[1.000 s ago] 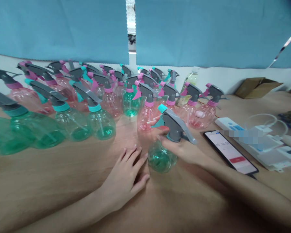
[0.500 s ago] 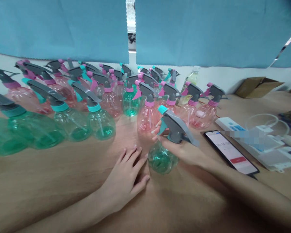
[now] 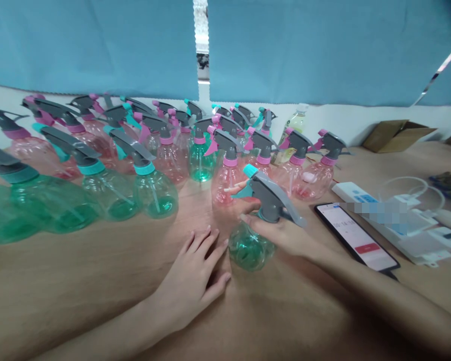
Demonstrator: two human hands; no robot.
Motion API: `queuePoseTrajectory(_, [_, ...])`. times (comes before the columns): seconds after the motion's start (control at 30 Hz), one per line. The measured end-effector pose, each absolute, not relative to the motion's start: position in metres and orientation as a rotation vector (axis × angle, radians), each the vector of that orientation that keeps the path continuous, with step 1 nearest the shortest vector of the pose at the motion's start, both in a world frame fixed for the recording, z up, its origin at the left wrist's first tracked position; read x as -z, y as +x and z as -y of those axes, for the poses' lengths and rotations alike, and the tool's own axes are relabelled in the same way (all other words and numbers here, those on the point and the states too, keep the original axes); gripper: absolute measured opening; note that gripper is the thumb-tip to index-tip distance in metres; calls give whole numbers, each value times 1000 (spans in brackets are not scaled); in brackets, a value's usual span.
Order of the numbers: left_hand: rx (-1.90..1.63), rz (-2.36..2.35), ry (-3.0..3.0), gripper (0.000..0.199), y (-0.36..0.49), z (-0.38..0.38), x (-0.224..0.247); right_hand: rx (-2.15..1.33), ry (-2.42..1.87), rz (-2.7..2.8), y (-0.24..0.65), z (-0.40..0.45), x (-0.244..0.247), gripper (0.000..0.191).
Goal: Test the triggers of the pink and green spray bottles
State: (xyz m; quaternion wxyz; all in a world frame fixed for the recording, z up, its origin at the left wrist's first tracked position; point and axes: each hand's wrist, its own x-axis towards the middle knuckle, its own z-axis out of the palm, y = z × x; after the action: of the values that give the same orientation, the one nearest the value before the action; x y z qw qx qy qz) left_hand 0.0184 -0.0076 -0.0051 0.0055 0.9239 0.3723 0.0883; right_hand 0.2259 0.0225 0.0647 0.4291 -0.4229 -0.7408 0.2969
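The lone spray bottle (image 3: 250, 250) rests on the table (image 3: 116, 281), in front of the other spray bottles (image 3: 156, 195). Those reach in staggered rows from the left toward the table's far edge and end short of its far right corner. A drink bottle (image 3: 297, 120) is behind their right end. The phone (image 3: 355, 235) lies right of the lone spray bottle, with the power strip (image 3: 355, 191) just beyond it. The cardboard box (image 3: 393, 138) sits farther back, near the far edge, before the wall (image 3: 334, 116).

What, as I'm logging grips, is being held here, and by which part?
The right hand holds a green trigger spray bottle around its neck, just below the gray spray head. The left hand holds nothing.
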Motion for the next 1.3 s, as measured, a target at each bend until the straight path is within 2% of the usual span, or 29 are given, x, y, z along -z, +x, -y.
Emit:
queuePoseTrajectory(0.3, [-308, -1172, 2880, 50, 18, 8, 6, -786, -1035, 1847, 228, -24, -54, 16])
queuePoseTrajectory(0.53, [-303, -1165, 2883, 50, 18, 8, 6, -738, -1003, 1843, 226, -24, -58, 34])
queuePoseTrajectory(0.87, [-300, -1157, 2881, 49, 18, 7, 5, -702, -1038, 1872, 228, -22, -59, 35])
queuePoseTrajectory(1.1, [-270, -1174, 2891, 49, 19, 7, 4, -704, -992, 1849, 228, -24, -56, 49])
queuePoseTrajectory(1.3, [-286, -1169, 2901, 50, 18, 7, 5, -701, -987, 1825, 229, -24, -53, 51])
